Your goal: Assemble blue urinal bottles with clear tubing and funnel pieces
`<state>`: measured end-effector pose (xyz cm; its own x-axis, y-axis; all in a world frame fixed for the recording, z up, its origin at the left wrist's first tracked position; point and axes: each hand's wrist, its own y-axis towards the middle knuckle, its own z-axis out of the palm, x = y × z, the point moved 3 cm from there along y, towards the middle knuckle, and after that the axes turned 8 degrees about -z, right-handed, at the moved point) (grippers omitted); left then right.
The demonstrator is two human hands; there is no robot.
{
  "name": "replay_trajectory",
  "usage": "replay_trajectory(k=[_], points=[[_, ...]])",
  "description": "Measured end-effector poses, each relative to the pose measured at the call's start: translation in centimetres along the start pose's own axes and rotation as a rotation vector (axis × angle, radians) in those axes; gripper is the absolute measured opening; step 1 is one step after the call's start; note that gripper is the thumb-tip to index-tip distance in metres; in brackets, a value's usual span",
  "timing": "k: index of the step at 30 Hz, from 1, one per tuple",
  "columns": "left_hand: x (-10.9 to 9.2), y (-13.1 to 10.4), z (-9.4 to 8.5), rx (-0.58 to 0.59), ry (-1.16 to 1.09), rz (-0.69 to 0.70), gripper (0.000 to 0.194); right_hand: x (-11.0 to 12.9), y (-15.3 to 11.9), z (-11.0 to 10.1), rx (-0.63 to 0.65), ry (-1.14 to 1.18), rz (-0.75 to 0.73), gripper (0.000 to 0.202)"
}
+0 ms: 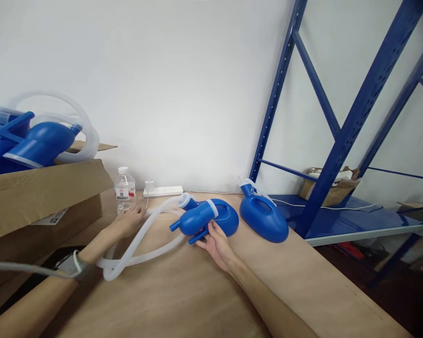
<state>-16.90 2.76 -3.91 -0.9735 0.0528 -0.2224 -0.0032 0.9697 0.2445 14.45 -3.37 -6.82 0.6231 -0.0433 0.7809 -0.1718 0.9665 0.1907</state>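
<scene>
My right hand [216,246] grips the handle of a blue urine funnel [197,218], a rounded cup with a narrow spout pointing left and a white rim on the right. Behind it, partly covered, a blue urinal bottle [229,217] lies on the table with its capped neck to the left. From the neck a translucent tube [139,239] loops leftward across the table. My left hand [131,220] has its fingers curled over the far part of this tube, just in front of a clear water bottle [125,190]; its fingertips are partly hidden.
Another blue urinal bottle [262,219] lies to the right. An open cardboard box [42,197] at left holds several blue funnels and coiled tubing. A white power strip [164,191] sits by the wall. Blue metal shelving [352,227] stands beyond the table's right edge.
</scene>
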Motion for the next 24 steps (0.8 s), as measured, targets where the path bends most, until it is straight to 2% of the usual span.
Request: replay_trajectory(k=[3,7,12,15,18,21,24], points=[[0.6,-0.1,1.1,-0.008,0.081,-0.008,0.033,0.1,0.7,-1.0,-0.086,0.044,-0.068,0.042],[0.8,-0.9,1.7,-0.033,0.127,-0.050,0.045,0.2,1.3,-2.1,-0.160,0.078,-0.102,0.034],[0.4,-1.5,1.4,-0.019,0.052,-0.088,0.043,0.4,1.4,-2.3,-0.177,0.082,-0.074,0.032],[0.0,-1.5,-0.1,-0.056,0.002,-0.067,0.042,0.4,1.3,-2.4,-0.184,0.077,-0.065,0.029],[-0.8,-2.3,-2.7,-0.197,-0.174,-0.051,0.042,0.2,1.2,-2.5,-0.208,0.084,-0.045,0.025],[-1.6,-4.1,-4.9,-0.309,-0.409,-0.128,0.040,0.0,1.1,-2.4,-0.229,0.084,-0.017,0.019],[-2.2,-5.7,-5.8,-0.332,-0.630,-0.221,0.040,0.0,1.0,-2.1,-0.233,0.096,-0.004,0.015]])
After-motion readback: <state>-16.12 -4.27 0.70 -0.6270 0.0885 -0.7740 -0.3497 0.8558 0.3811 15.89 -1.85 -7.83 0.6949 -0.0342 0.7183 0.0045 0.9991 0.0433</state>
